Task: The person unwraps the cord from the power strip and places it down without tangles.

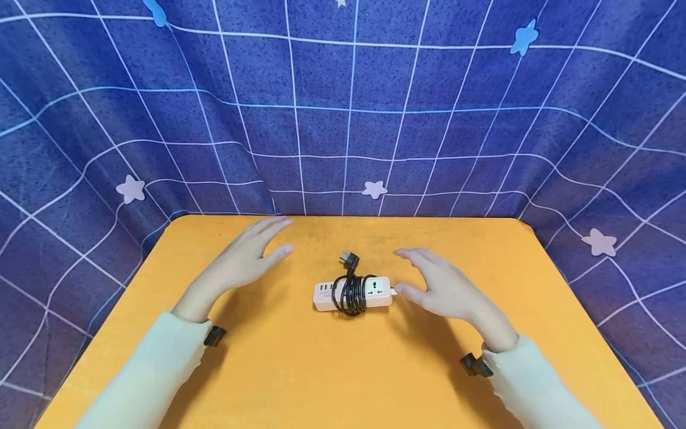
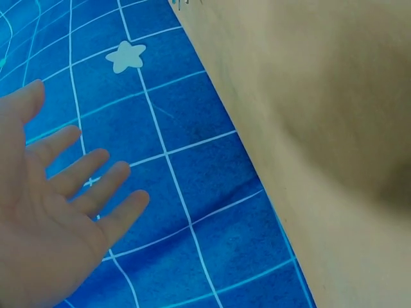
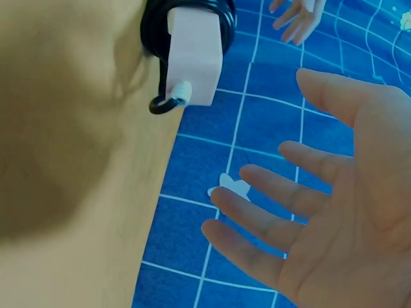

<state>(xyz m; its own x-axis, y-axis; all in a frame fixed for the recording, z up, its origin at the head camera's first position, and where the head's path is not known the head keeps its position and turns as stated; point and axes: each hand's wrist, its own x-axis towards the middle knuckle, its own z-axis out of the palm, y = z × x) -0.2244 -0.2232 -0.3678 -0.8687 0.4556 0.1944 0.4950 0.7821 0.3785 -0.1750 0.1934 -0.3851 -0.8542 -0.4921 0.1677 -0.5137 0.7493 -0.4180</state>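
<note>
A white power strip (image 1: 326,298) lies on the yellow table, with its black cord (image 1: 354,295) wound around the middle. The cord's plug (image 1: 350,258) points toward the back. My left hand (image 1: 243,256) hovers to the left of the strip, fingers extended, holding nothing; its palm (image 2: 51,237) shows in the left wrist view. To the right of the strip my right hand (image 1: 447,286) is held above the table, fingers spread and loosely bent, apart from it. In the right wrist view the strip's end (image 3: 194,58) with the cord's white collar appears beyond my right hand (image 3: 334,199).
The yellow table (image 1: 278,369) ends at a blue curtain (image 1: 321,131) with a white grid and star shapes, which hangs behind and along both sides. Small black devices (image 1: 215,336) sit at both sleeve cuffs.
</note>
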